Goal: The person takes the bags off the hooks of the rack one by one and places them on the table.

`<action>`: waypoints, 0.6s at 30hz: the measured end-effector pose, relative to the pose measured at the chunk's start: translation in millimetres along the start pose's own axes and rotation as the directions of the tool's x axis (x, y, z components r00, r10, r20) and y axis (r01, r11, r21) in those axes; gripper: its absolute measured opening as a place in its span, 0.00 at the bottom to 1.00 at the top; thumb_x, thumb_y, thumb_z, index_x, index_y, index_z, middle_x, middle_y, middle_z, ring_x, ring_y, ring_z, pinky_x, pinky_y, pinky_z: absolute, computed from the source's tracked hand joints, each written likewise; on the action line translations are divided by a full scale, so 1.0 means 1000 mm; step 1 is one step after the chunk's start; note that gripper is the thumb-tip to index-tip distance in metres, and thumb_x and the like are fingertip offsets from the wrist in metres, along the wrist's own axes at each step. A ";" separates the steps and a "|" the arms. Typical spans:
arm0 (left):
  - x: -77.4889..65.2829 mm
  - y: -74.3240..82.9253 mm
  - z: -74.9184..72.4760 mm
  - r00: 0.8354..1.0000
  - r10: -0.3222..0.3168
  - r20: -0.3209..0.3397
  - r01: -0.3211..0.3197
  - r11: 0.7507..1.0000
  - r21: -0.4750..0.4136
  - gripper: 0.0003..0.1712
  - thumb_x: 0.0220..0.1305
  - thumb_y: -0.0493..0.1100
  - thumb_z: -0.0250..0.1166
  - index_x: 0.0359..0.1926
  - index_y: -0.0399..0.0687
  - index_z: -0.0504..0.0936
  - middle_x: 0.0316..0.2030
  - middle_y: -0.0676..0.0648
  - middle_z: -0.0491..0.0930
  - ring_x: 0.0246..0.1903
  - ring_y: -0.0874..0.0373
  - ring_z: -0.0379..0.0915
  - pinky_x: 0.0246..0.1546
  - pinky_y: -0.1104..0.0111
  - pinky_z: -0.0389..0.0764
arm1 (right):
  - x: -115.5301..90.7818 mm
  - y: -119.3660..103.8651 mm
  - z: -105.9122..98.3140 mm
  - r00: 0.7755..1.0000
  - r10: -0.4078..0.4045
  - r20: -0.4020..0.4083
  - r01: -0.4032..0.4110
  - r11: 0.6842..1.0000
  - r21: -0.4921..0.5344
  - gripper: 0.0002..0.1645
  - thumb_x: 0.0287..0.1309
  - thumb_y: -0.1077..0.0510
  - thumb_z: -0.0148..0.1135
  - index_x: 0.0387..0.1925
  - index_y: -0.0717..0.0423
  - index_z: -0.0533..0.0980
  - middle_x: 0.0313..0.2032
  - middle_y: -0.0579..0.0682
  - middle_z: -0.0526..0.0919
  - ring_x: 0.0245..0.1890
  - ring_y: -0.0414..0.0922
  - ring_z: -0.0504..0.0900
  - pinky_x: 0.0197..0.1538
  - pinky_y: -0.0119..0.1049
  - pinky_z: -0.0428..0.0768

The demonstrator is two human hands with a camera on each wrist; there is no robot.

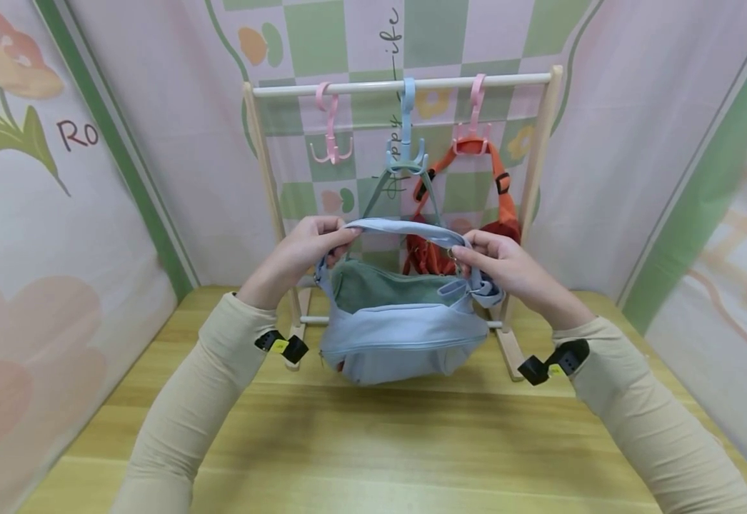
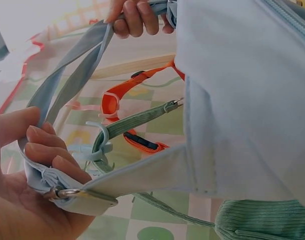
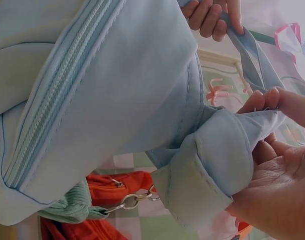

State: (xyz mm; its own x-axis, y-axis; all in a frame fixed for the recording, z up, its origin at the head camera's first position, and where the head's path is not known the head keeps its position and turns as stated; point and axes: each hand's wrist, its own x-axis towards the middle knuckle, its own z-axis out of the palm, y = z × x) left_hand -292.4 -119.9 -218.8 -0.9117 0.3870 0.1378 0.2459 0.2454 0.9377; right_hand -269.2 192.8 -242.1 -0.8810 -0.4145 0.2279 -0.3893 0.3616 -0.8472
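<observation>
A light blue shoulder bag (image 1: 405, 335) hangs by its strap (image 1: 405, 227) between both hands, in front of a small rack. My left hand (image 1: 312, 250) pinches the strap's left end between thumb and fingers, close to a metal buckle (image 2: 77, 194). At the other end, my right hand (image 1: 502, 260) grips the strap beside a folded, knotted part (image 3: 225, 150). Behind the blue bag, a green corduroy bag (image 1: 373, 285) hangs from a light blue hook (image 1: 407, 135), its lower part hidden. An orange-red bag (image 1: 431, 250) hangs from the right pink hook (image 1: 474, 118).
The rack has wooden side posts (image 1: 540, 150) and a white top rail (image 1: 373, 87). Another pink hook (image 1: 331, 128) hangs on the rail's left. Below is a wood-grain table (image 1: 373, 442), with printed fabric walls (image 1: 103, 235) around the sides and back.
</observation>
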 end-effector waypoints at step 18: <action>-0.006 -0.010 -0.006 0.998 0.051 -0.025 -0.050 0.999 0.012 0.13 0.65 0.46 0.61 0.28 0.44 0.74 0.17 0.52 0.68 0.18 0.61 0.61 0.24 0.71 0.64 | -0.002 0.008 -0.002 1.000 0.001 0.025 -0.003 0.999 0.041 0.12 0.66 0.51 0.55 0.33 0.56 0.71 0.23 0.44 0.75 0.23 0.42 0.71 0.28 0.34 0.71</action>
State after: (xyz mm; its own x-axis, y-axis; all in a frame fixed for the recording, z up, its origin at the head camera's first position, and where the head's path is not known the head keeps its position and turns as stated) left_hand -291.3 -129.9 -227.5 -0.9061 0.3766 0.1930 0.2955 0.2366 0.9256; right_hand -271.3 198.1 -248.4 -0.8745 -0.4350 0.2145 -0.3756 0.3277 -0.8669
